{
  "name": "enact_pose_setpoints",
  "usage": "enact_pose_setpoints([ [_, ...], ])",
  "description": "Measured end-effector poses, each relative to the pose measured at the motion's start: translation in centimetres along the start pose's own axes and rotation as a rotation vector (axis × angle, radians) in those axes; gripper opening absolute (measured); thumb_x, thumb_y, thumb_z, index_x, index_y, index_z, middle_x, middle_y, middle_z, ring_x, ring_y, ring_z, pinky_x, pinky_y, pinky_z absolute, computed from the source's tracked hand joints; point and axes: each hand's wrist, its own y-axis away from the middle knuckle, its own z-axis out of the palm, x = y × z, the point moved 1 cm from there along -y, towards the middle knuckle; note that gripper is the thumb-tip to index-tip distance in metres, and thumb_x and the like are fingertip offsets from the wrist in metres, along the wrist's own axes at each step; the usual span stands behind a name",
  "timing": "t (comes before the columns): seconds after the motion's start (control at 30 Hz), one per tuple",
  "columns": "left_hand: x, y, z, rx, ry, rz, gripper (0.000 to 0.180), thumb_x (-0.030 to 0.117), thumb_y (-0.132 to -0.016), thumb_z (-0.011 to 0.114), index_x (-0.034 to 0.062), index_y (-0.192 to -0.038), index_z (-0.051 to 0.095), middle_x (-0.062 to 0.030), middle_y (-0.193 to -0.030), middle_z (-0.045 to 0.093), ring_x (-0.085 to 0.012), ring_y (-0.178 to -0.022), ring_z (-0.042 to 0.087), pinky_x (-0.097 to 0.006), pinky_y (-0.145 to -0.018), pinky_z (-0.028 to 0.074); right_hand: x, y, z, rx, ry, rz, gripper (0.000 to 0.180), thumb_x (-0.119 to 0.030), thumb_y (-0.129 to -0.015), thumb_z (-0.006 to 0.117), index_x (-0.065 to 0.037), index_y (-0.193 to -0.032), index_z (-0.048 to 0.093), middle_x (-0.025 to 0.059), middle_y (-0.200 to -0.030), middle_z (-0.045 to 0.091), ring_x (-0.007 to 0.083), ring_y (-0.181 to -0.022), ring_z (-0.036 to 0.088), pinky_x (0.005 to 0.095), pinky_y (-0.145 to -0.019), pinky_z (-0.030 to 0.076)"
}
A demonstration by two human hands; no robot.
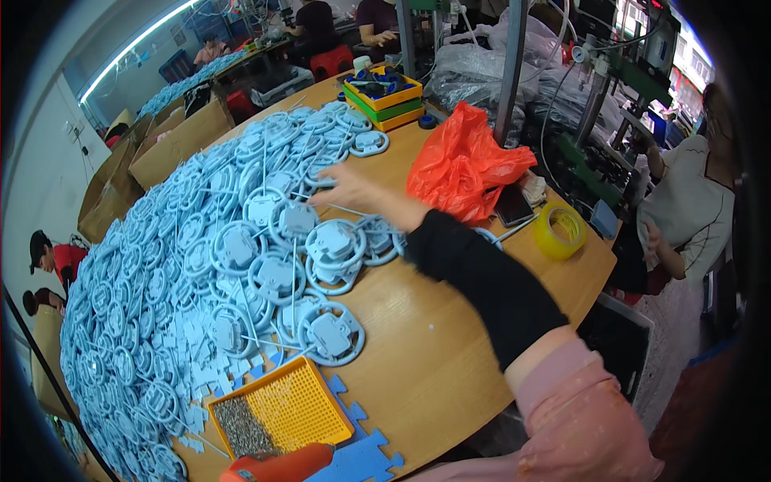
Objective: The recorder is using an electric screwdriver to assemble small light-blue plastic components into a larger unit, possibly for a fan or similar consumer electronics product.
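Observation:
My right hand (350, 191) reaches from the lower right across the table, in a black sleeve cover (482, 281) and a pink sleeve. It hovers at the edge of a big heap of light blue plastic toy steering wheels (293, 221), its slightly blurred fingers spread; nothing shows in them. Thin light blue rods lie among the wheels, one close to the fingertips. My left hand is out of view. At the lower edge appears an orange-red tool (281, 464), probably a power screwdriver. Beside it is a yellow perforated tray (321, 406) with small metal screws (243, 426).
Under the tray lies a blue foam mat (361, 458). A red plastic bag (462, 165), a roll of yellow tape (560, 230) and stacked bins (389, 100) stand along the far side. Metal posts and a press rise behind. Cardboard boxes (181, 145) flank the heap; other people sit around.

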Motion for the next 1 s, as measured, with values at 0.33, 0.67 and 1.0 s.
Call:
enact_pose_setpoints([
  [0.33,0.8,-0.3,2.5,-0.087,0.062,-0.106,0.075,0.051,-0.093,0.042,-0.0081,-0.139,0.033,-0.0301,-0.143,0.033,-0.0418,-0.134,0.029,-0.043,-0.112,0.021,9.3,13.3,-14.3,-0.123,1.257,0.361,0.062,-0.039,-0.070,0.075,-0.018,-0.125,0.058,0.0090,-0.138,0.045,0.0288,-0.133,0.034,0.0616,-0.102,0.027],
  [0.67,-2.4,-0.5,7.8,0.062,0.015,-0.104,0.072,0.050,-0.094,0.043,-0.0059,-0.138,0.036,-0.0274,-0.140,0.039,-0.0413,-0.132,0.034,-0.043,-0.111,0.025,0.5,9.9,1.4,-0.071,0.465,-0.004,0.063,-0.044,-0.072,0.074,-0.004,-0.117,0.056,0.0233,-0.112,0.060,0.0427,-0.110,0.053,0.0449,-0.093,0.042],
  [1.0,-9.5,-1.9,12.2,0.120,0.124,-0.100,0.079,0.051,-0.088,0.048,-0.0035,-0.142,0.028,-0.0266,-0.145,0.031,-0.0405,-0.133,0.032,-0.044,-0.109,0.026,4.6,7.0,-8.3,-0.266,1.168,0.449,0.029,-0.015,-0.077,0.063,-0.006,-0.104,0.069,0.0134,-0.107,0.067,0.0282,-0.103,0.063,0.0407,-0.083,0.052],
])
